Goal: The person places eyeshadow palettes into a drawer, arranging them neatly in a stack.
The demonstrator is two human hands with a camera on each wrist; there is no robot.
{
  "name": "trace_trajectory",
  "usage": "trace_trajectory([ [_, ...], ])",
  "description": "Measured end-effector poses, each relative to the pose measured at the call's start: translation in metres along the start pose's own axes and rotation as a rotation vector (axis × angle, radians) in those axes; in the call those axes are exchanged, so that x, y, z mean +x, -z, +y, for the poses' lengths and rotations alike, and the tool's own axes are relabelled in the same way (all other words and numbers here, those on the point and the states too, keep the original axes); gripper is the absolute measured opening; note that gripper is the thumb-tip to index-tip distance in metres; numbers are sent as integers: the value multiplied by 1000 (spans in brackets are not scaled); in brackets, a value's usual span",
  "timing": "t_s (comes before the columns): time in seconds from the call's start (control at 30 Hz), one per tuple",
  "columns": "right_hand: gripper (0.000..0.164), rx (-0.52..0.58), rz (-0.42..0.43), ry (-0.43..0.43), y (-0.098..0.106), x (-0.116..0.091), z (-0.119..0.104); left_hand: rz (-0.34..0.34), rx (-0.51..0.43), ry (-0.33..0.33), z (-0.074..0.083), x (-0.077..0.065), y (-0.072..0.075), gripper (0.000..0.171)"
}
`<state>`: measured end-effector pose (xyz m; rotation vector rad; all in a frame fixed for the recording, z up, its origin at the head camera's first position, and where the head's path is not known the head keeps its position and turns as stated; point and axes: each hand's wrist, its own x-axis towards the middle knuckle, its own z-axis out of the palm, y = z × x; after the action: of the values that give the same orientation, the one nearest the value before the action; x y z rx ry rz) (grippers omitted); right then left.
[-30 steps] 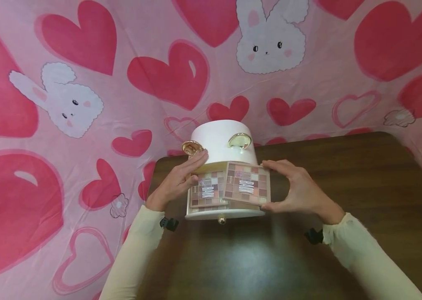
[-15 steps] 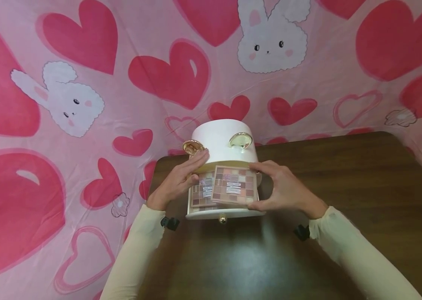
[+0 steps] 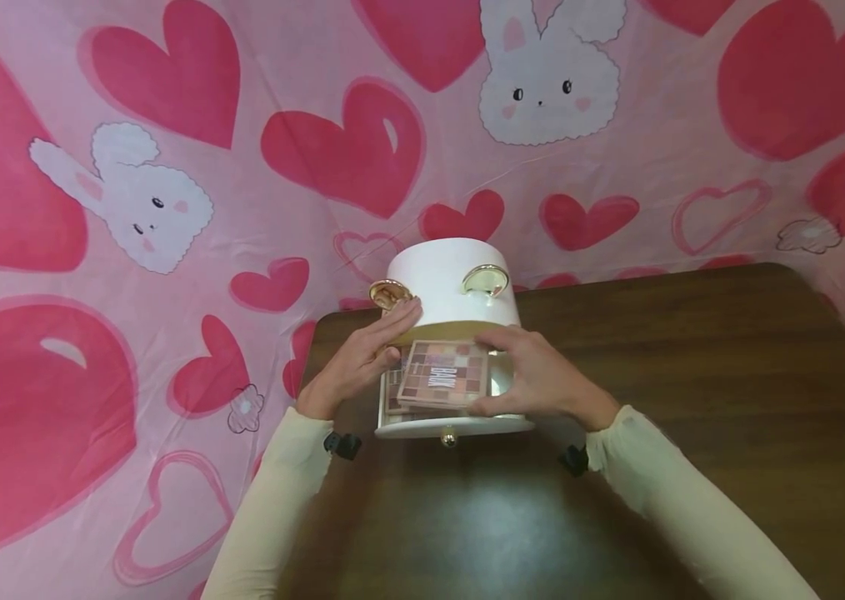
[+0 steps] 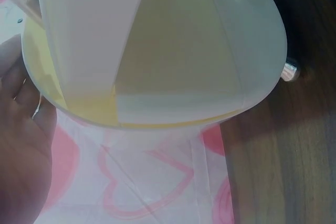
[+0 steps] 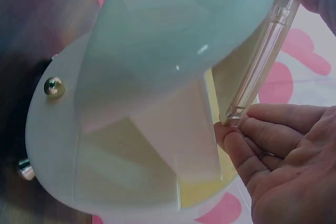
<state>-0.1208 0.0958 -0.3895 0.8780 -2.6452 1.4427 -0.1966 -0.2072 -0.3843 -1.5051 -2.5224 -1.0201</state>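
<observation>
A white rounded box [image 3: 441, 279] with gold ring-shaped handles stands on the table, its drawer [image 3: 460, 428] pulled out toward me. My right hand [image 3: 546, 375] pinches an eyeshadow palette [image 3: 433, 379] between thumb and fingers by its far and near edges, close over the drawer. Under it, partly covered, another palette [image 3: 393, 398] lies at the drawer's left. In the right wrist view the held palette [image 5: 262, 59] shows its clear edge beside the box. My left hand [image 3: 351, 358] rests with straight fingers against the box's left side, near the left handle.
A dark wooden table [image 3: 692, 400] extends to the right and front. Behind it hangs a pink cloth [image 3: 302, 200] printed with hearts and rabbits. The drawer's gold knob [image 3: 449, 437] sticks out at the front.
My right hand has carried the palette left and slightly down, from the drawer's right side to over the other palette. My left hand keeps its place on the box.
</observation>
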Motion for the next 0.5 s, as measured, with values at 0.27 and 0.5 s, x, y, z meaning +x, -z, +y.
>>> trace_trajectory([
  [0.27, 83, -36, -23, -11, -11, 13, -7, -6, -12, 10, -2, 0, 1, 70],
  [0.5, 85, -109, -45, -34, -16, 21, -11, -12, -4, 8, -1, 1, 1, 70],
])
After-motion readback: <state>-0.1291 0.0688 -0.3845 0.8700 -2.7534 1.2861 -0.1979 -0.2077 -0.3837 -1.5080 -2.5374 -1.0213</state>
